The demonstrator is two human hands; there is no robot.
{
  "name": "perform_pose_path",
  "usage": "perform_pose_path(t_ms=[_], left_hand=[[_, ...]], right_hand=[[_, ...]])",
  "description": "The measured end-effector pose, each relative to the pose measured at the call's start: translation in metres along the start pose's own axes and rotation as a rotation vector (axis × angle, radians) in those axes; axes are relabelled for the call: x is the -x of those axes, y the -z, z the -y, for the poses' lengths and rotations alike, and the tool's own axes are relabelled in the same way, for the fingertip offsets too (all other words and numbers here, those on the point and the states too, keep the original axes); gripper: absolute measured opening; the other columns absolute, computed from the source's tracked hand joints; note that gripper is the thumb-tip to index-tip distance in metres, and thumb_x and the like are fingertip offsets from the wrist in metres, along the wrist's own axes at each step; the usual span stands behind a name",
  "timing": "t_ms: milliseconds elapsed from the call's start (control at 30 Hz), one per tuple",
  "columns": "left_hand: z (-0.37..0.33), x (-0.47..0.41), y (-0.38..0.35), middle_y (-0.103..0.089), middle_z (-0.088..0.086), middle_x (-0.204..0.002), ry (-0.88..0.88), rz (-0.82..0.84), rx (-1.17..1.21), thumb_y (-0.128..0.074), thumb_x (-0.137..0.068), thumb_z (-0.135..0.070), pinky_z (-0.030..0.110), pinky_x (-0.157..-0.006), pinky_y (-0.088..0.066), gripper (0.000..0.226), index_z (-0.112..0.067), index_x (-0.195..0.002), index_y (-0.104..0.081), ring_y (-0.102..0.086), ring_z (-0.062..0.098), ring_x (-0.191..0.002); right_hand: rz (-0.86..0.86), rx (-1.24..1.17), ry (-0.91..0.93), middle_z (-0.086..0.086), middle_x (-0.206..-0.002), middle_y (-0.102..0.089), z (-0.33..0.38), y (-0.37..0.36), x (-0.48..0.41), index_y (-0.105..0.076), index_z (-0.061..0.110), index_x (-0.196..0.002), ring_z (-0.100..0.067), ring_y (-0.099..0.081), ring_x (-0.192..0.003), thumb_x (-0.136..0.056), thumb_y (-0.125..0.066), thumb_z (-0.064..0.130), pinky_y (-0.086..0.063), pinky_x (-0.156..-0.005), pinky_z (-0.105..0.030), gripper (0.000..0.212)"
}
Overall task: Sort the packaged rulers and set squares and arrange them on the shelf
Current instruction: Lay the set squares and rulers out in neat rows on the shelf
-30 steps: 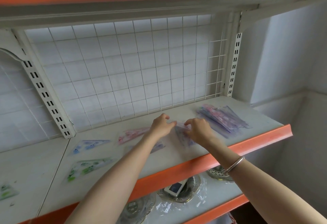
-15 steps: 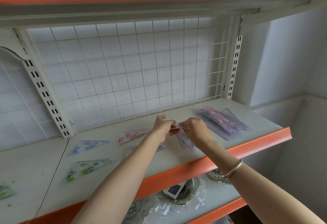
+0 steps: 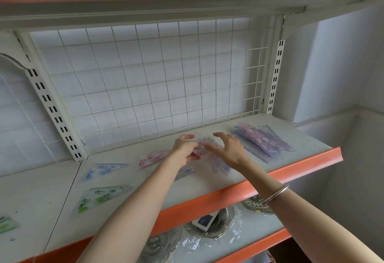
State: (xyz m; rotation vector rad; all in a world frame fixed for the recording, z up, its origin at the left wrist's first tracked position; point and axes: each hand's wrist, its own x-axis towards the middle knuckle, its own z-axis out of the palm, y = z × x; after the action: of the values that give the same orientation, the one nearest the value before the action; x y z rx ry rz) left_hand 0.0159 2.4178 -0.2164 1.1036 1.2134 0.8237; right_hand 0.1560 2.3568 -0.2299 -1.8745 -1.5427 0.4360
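A pale wall [image 3: 342, 65] closes the room on the right. The white shelf [image 3: 307, 138], orange along its front edge, backs onto a wire grid [image 3: 145, 86]. The pile of packaged rulers [image 3: 261, 140] lies at its right rear corner. The blue set square [image 3: 104, 170], green set square [image 3: 101, 197] and pink set square [image 3: 151, 158] lie leftward. Mid-shelf, the left hand [image 3: 184, 148] grips a clear packet [image 3: 204, 147]; the right hand [image 3: 230, 149], fingers spread, touches it.

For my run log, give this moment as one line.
stage: sorting | left hand: holds clear packet | right hand: open, by packet | ruler pile: right on shelf | set squares: laid out left
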Motion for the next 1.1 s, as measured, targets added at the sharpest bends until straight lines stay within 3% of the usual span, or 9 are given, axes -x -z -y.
perform_pose_path(t_ms=[100, 233, 500, 600, 700, 800, 933, 1000, 1100], left_hand=[[-0.002, 0.003, 0.003, -0.063, 0.012, -0.091, -0.011, 0.020, 0.005, -0.055, -0.085, 0.009, 0.026, -0.046, -0.052, 0.047, -0.015, -0.126, -0.049, -0.062, 0.020, -0.062], [-0.003, 0.007, -0.001, -0.059, 0.011, -0.096, -0.015, 0.009, 0.076, -0.053, -0.086, 0.012, 0.030, -0.052, -0.051, 0.061, -0.023, -0.134, -0.041, -0.060, 0.019, -0.062], [0.000, 0.010, -0.019, -0.036, 0.020, -0.140, -0.056, -0.126, 0.432, -0.046, -0.086, 0.021, 0.038, -0.056, -0.050, 0.105, -0.045, -0.146, 0.009, -0.056, 0.024, -0.077], [0.002, 0.005, -0.018, -0.060, 0.019, -0.108, -0.034, -0.077, 0.508, -0.053, -0.085, 0.017, 0.032, -0.053, -0.051, 0.078, -0.020, -0.147, -0.023, -0.062, 0.024, -0.071], [-0.004, 0.009, -0.016, -0.069, 0.012, -0.071, -0.012, 0.118, 0.551, -0.048, -0.092, 0.009, 0.024, -0.048, -0.053, 0.019, 0.000, -0.105, -0.059, -0.066, 0.020, -0.055], [-0.004, 0.012, -0.017, -0.068, 0.009, -0.066, -0.020, 0.177, 0.626, -0.046, -0.096, 0.004, 0.021, -0.046, -0.052, 0.017, -0.004, -0.092, -0.060, -0.065, 0.015, -0.049], [-0.002, 0.014, -0.011, -0.068, 0.012, -0.076, -0.019, 0.174, 0.583, -0.049, -0.098, -0.009, 0.026, -0.055, -0.056, 0.016, -0.009, -0.090, -0.063, -0.067, 0.020, -0.061], [-0.004, 0.018, -0.005, -0.071, 0.011, -0.071, -0.016, 0.191, 0.627, -0.046, -0.099, -0.012, 0.028, -0.059, -0.057, 0.017, -0.009, -0.093, -0.061, -0.070, 0.019, -0.062], [-0.007, 0.024, 0.008, -0.071, 0.008, -0.069, -0.057, 0.230, 0.684, -0.045, -0.100, -0.012, 0.027, -0.065, -0.057, 0.018, -0.011, -0.094, -0.061, -0.070, 0.018, -0.062]], right_hand=[[0.025, -0.020, -0.129, -0.014, -0.139, -0.046, 0.002, -0.002, -0.006, -0.035, 0.017, -0.142, -0.031, -0.040, -0.129, -0.093, -0.050, 0.047, -0.031, -0.105, -0.040, 0.060], [0.027, -0.150, -0.148, -0.014, -0.116, -0.063, 0.009, -0.003, -0.006, -0.047, 0.006, -0.134, -0.027, -0.059, -0.106, -0.095, -0.052, 0.025, -0.041, -0.083, -0.027, 0.044], [-0.036, -0.564, -0.202, -0.009, -0.066, -0.062, 0.017, -0.004, -0.006, -0.061, 0.005, -0.112, -0.019, -0.058, -0.052, -0.088, -0.052, -0.003, -0.051, -0.056, -0.031, 0.027], [-0.050, -0.761, -0.272, -0.007, -0.060, -0.059, 0.022, -0.001, -0.005, -0.063, 0.007, -0.107, -0.011, -0.052, -0.042, -0.088, -0.051, -0.006, -0.050, -0.049, -0.025, 0.026], [-0.037, -0.870, -0.272, -0.007, -0.064, -0.060, 0.029, 0.002, -0.003, -0.063, 0.010, -0.107, -0.014, -0.052, -0.050, -0.091, -0.049, -0.003, -0.053, -0.058, -0.031, 0.025], [-0.009, -0.910, -0.230, -0.009, -0.075, -0.063, 0.036, -0.001, -0.003, -0.063, 0.010, -0.113, -0.012, -0.057, -0.054, -0.094, -0.049, 0.004, -0.055, -0.060, -0.030, 0.024], [0.099, -0.868, -0.117, -0.016, -0.087, -0.061, 0.046, -0.008, 0.000, -0.056, 0.002, -0.125, -0.021, -0.061, -0.070, -0.089, -0.058, 0.002, -0.055, -0.077, -0.047, 0.036], [0.144, -0.831, -0.061, -0.017, -0.089, -0.062, 0.054, -0.013, 0.002, -0.054, 0.002, -0.129, -0.019, -0.063, -0.071, -0.086, -0.059, -0.004, -0.056, -0.074, -0.036, 0.043], [0.120, -0.789, -0.051, 0.004, -0.060, -0.058, 0.067, -0.018, 0.003, -0.057, 0.010, -0.126, 0.000, -0.057, -0.051, -0.084, -0.059, -0.006, -0.047, -0.057, -0.013, 0.045]])
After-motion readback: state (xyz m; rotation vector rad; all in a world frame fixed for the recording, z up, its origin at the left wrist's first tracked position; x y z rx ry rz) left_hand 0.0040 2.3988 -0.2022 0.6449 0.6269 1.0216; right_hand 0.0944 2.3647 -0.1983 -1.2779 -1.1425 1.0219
